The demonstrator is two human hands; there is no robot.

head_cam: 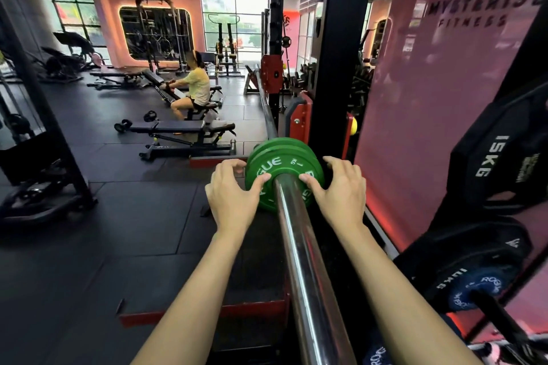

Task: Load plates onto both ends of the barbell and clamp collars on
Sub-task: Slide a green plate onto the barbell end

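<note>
A small round green weight plate [281,170] with white lettering sits on the polished chrome sleeve of the barbell [299,249], far up the sleeve near the rack, with the rim of a second green plate [274,144] showing just behind it. The barbell runs away from the viewer, its thinner shaft [264,101] passing through the red-and-black rack uprights [336,68].

Both hands are on the front plate, one at each side of the sleeve. The left hand [232,194] curls round the plate's left edge, thumb pressed on its face and fingertips on the rim. The right hand [341,187] does the same at the right edge, thumb on the face beside the sleeve and fingers bent over the rim. The hands are apart, with the sleeve between them.

To the right, black plates [501,157] marked 15 KG hang on storage pegs beside a pink mirrored wall [439,98], and lower down a black plate [462,258] and a blue one [477,287] share another peg. To the left, on the dark rubber floor [118,216], stands a flat black bench [178,127]. Farther back a person in a yellow shirt [197,84] sits on another bench.
</note>
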